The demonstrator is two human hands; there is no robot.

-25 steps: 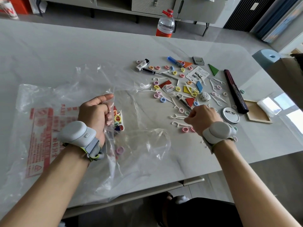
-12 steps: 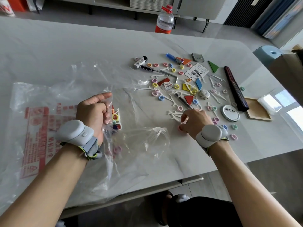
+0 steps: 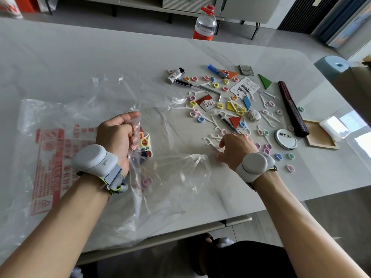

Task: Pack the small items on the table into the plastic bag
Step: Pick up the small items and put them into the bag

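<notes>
**Head view: right hand gathering floss picks near the bag mouth**

Now reaching at 3 o'clock with the right hand [image 3: 233, 150], having slid nearer over the last second, fingers curling onto white floss picks [image 3: 210, 141]; grip itself hidden. Clutching the plastic bag [image 3: 170, 169] mouth at 9 o'clock with the left hand [image 3: 115, 137], fist closed. Leaving most small items [image 3: 220, 106] scattered on the counter [image 3: 100, 63] at 1 o'clock.

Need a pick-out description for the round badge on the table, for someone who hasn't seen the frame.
Start at the long dark folded fan lying diagonally on the right side of the table. Just left of its near end, beside the wooden frame, lies the badge. It is the only large silver disc, with a pin across its back, much bigger than the pastel rings around it.
</notes>
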